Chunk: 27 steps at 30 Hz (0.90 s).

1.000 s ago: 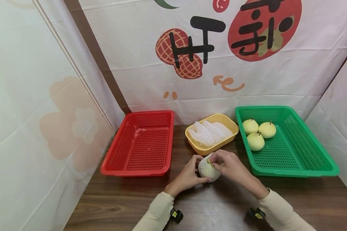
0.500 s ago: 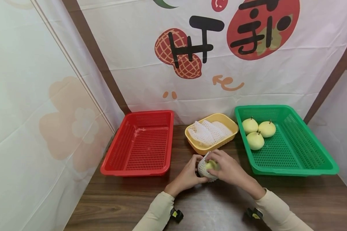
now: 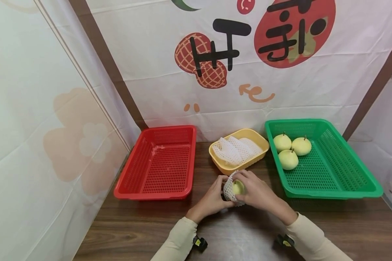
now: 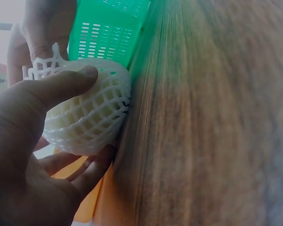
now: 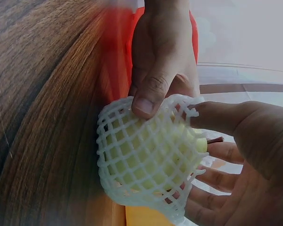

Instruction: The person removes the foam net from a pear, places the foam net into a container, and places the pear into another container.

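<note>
A pale yellow-green pear (image 3: 238, 187) sits inside a white foam net sleeve (image 3: 229, 191) just above or on the table, in the middle of the head view. My left hand (image 3: 211, 198) grips the sleeved pear from the left, thumb on one side and fingers on the other. From the right, my right hand (image 3: 257, 191) holds the sleeve's open rim, its thumb (image 5: 221, 115) against the mesh edge in the right wrist view. There the brown stem (image 5: 215, 140) pokes out of the opening. Part of the pear hides behind the right fingers.
A yellow tray (image 3: 223, 168) of white foam nets (image 3: 233, 149) stands behind my hands. At right is a green basket (image 3: 333, 197) with three pears (image 3: 288, 159) at its left side. A red basket (image 3: 153, 195) stands left. A printed cloth (image 3: 163, 98) hangs behind.
My right fingers have shifted left and spread from near the stem onto the sleeve's rim, and the sleeve's opening shows more of the pear. My left hand keeps its hold.
</note>
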Motion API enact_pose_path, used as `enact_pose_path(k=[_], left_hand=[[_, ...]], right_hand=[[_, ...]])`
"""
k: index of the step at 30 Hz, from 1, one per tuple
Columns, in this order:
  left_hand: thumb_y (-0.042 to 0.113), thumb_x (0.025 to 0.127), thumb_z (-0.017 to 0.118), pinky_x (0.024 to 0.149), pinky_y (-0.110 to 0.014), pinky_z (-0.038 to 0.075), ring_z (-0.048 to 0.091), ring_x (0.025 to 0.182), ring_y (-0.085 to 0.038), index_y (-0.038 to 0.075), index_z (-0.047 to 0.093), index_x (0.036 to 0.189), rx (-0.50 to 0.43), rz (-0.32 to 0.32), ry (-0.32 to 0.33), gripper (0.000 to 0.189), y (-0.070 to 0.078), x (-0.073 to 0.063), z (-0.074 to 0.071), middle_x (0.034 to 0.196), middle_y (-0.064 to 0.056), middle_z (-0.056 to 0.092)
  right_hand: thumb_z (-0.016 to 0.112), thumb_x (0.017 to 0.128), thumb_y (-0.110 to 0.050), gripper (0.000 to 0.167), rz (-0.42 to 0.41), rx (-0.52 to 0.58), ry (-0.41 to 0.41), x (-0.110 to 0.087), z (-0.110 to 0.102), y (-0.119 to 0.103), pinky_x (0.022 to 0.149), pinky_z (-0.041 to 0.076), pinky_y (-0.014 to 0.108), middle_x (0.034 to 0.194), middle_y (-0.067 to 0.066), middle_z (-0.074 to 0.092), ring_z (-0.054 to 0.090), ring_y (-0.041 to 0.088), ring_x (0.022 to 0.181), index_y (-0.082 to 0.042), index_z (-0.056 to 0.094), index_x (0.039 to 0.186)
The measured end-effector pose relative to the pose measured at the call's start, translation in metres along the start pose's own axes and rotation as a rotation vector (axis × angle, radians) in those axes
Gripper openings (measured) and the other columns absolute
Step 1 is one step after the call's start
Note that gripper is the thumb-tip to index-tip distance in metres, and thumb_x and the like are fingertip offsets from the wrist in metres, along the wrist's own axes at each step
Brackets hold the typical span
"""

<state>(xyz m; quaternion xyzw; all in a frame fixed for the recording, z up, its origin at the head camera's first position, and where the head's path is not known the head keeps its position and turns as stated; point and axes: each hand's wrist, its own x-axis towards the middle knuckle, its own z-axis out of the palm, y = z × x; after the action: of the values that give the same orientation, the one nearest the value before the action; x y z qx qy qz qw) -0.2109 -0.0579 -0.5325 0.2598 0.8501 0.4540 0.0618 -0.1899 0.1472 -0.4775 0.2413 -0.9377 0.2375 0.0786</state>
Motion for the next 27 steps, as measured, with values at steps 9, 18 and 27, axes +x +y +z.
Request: enact_pose_path(k=[9, 18, 27], left_hand=[[0.016, 0.080, 0.095, 0.116, -0.040, 0.046, 0.055, 0.135, -0.020, 0.013, 0.041, 0.144, 0.046, 0.004, -0.016, 0.083, 0.001, 0.000, -0.001, 0.144, -0.008, 0.054], [0.012, 0.081, 0.093, 0.119, -0.044, 0.044, 0.052, 0.139, -0.023, 0.013, 0.039, 0.146, 0.069, -0.019, -0.058, 0.084, 0.001, 0.000, -0.004, 0.146, -0.010, 0.053], [0.007, 0.080, 0.090, 0.119, -0.041, 0.044, 0.052, 0.139, -0.022, 0.012, 0.040, 0.148, 0.089, -0.009, -0.063, 0.085, 0.000, 0.000, -0.004, 0.148, -0.010, 0.054]], right_hand=[[0.094, 0.078, -0.019, 0.063, 0.059, 0.010, -0.073, 0.002, 0.003, 0.002, 0.080, 0.060, 0.054, 0.136, 0.012, 0.062, 0.063, 0.031, 0.120, -0.011, 0.063, 0.132], [0.094, 0.078, -0.022, 0.067, 0.064, 0.023, -0.106, 0.002, 0.005, 0.006, 0.072, 0.059, 0.050, 0.131, 0.013, 0.062, 0.065, 0.029, 0.110, -0.013, 0.059, 0.134], [0.096, 0.075, -0.019, 0.075, 0.052, 0.034, -0.109, 0.002, 0.013, 0.007, 0.078, 0.059, 0.048, 0.126, 0.014, 0.063, 0.064, 0.028, 0.106, -0.008, 0.055, 0.136]])
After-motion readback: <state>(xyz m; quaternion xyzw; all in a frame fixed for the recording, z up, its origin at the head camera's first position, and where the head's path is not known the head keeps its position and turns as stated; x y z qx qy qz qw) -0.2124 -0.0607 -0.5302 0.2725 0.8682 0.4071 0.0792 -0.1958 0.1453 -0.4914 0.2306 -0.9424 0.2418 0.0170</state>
